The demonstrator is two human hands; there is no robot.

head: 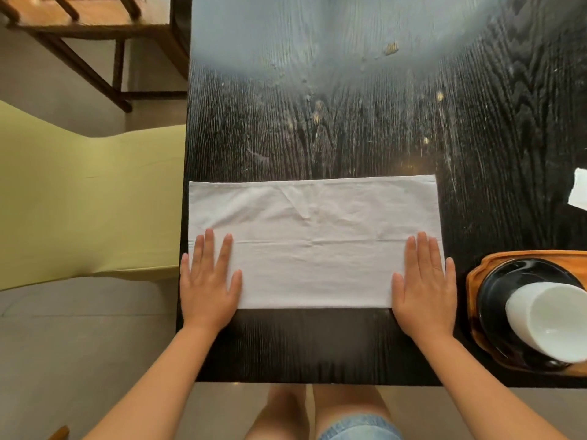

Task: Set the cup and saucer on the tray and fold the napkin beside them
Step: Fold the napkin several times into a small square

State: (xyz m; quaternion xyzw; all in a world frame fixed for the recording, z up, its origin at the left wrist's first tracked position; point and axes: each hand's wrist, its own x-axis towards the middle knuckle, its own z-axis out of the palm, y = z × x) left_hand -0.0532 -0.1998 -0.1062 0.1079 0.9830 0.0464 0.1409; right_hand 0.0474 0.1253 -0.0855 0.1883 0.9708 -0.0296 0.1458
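Both my hands were flat, palms down, fingers straight and close together, gripping nothing. My left hand (209,281) pressed on the near-left corner of the napkin (314,242), its outer edge just past the cloth and at the worktop's left edge. My right hand (424,284) pressed on the near-right corner, little finger off the cloth on bare wood. The wrists of both sat on the worktop (317,344) in front of the napkin's near edge.

The napkin lay between my hands as a wide white rectangle, long side left to right, flat, with a faint horizontal crease at about fingertip level and light wrinkles above it. Its left edge ran along the worktop's left edge.

To the right of my right hand, near but apart, was the wooden tray (473,281), partly cut off by the frame. The black saucer (495,296) sat on the tray, and the white cup (546,319) stood on the saucer, mouth up.

A white scrap (578,188) lay at the far right edge. A pale green chair (85,201) stood left of the worktop.
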